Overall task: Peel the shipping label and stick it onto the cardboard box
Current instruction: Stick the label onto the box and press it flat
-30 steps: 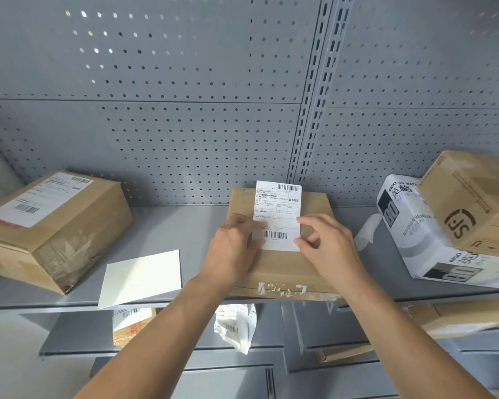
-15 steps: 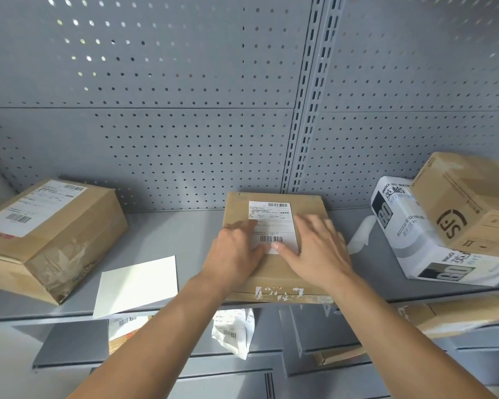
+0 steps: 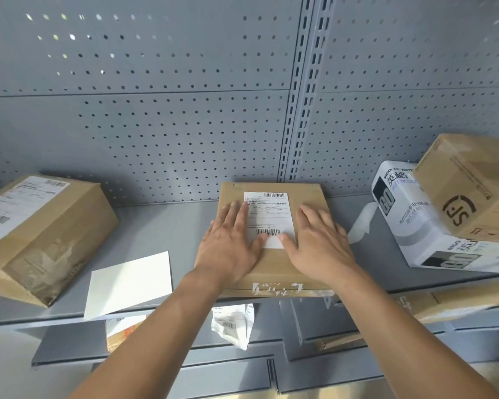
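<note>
A flat brown cardboard box [image 3: 308,197] lies on the grey shelf [image 3: 167,226], middle of the view. A white shipping label [image 3: 271,214] with barcodes lies flat on its top. My left hand [image 3: 231,246] rests palm down on the box, fingers spread, covering the label's left edge. My right hand [image 3: 320,240] lies flat on the label's right edge, thumb on its lower corner. Neither hand grips anything. A blank white backing sheet [image 3: 130,283] sits on the shelf to the left of the box.
A larger labelled box [image 3: 41,234] stands at the left. At the right are a white printed carton [image 3: 415,226] and a brown box [image 3: 473,191] leaning on it. A perforated back panel [image 3: 185,125] closes the shelf. Crumpled paper [image 3: 234,323] lies on a lower shelf.
The label, held upright over the box a second ago, now lies flat on it. Both hands have let go and spread outward, palms flat, to the label's two sides.
</note>
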A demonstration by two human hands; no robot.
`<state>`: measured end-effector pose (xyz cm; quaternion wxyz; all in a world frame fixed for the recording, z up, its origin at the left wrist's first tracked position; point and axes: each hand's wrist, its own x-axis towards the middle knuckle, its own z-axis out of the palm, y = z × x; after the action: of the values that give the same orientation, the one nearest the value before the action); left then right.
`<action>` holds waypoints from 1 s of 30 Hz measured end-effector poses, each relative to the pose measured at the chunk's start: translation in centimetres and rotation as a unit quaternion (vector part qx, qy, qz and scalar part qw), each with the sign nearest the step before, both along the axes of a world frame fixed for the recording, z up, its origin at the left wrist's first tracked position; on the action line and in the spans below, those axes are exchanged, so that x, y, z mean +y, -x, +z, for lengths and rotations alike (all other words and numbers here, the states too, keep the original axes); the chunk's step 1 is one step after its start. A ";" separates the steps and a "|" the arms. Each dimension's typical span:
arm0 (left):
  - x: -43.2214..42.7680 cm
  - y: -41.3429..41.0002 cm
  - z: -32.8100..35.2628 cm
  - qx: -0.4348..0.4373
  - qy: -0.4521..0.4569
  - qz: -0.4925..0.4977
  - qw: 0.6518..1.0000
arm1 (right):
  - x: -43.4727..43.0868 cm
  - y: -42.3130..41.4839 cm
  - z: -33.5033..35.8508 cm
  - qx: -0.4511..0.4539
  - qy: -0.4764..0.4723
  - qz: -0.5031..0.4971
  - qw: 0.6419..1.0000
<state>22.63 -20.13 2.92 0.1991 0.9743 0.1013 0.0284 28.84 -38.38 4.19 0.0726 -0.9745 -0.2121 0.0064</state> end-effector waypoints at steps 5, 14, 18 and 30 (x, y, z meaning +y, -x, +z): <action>0.8 0.2 0.3 -0.034 0.059 -0.004 0.998 | -0.6 -0.4 -0.3 -0.005 -0.018 0.027 0.999; 0.8 0.4 0.2 -0.056 0.069 -0.004 0.996 | -0.8 -0.3 -0.4 -0.010 -0.029 0.026 0.999; 0.6 0.3 0.3 -0.066 0.086 0.008 0.994 | -0.5 0.0 -0.1 -0.009 -0.039 0.010 0.999; 0.1 0.2 -0.2 -0.089 0.037 0.011 0.995 | 0.2 0.5 0.7 -0.007 -0.032 -0.024 0.999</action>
<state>22.46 -20.05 2.73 0.2426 0.9588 0.0946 0.1135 28.31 -38.15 4.89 0.1020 -0.9766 -0.1892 -0.0092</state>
